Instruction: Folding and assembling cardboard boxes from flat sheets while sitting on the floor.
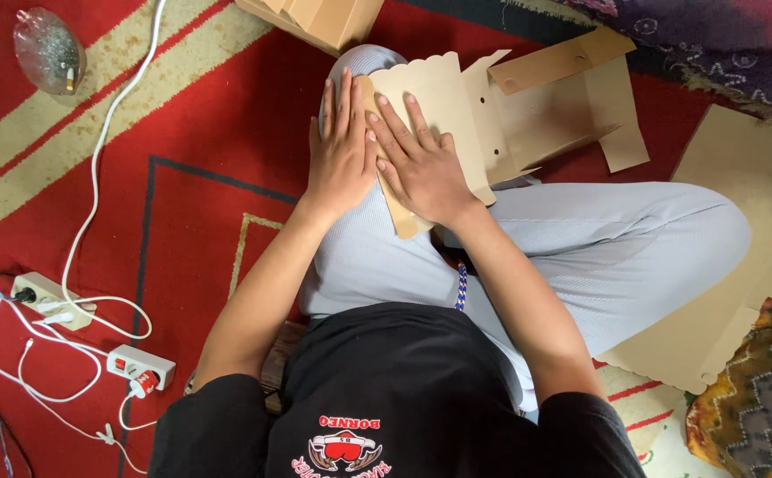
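From the head view, the person sits cross-legged on a red carpet [182, 221], and both hands lie flat, fingers spread, on a die-cut cardboard box blank [457, 115] that rests across the raised knee in light grey trousers. The left hand [343, 150] presses down at the blank's left edge, partly on the trouser leg, its fingers stretched out and grasping nothing. The right hand [417, 164] lies just beside it, touching it, palm down on a folded flap of the blank, also clamping nothing. The blank's scalloped flap points to the carpet's far edge, and its other panels spread toward the right. More flat cardboard sheets [740, 257] lie beyond the right leg. Near the carpet's left edge sit two white power strips [94, 332] with white cables [94, 177], and a clear plastic bottle [47, 49] lies at the far left corner.
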